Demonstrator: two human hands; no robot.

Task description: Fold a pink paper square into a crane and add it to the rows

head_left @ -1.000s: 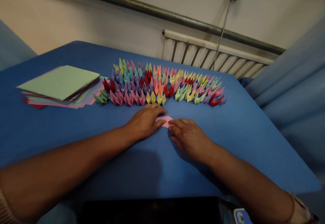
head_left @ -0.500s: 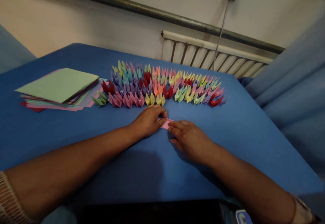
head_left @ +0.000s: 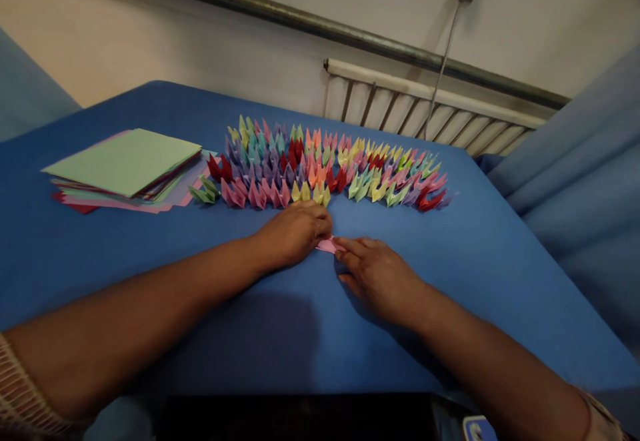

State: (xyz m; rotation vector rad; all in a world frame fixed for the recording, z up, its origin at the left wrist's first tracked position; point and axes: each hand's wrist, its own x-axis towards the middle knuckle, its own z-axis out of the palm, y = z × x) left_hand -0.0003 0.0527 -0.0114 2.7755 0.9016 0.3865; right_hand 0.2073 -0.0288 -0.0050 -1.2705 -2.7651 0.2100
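Left hand [head_left: 303, 231] has curled farther over the pink paper [head_left: 327, 246] on the table [head_left: 500, 261], right hand [head_left: 380, 274] setting fingertips on its other end, whether either pinches we cannot tell; we judge it part-folded, figures [head_left: 318, 175] beyond done, stacked sheets [head_left: 125, 161] unfolded.

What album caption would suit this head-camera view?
Left grip and right grip on pink paper, rows of colourful folded figures behind.
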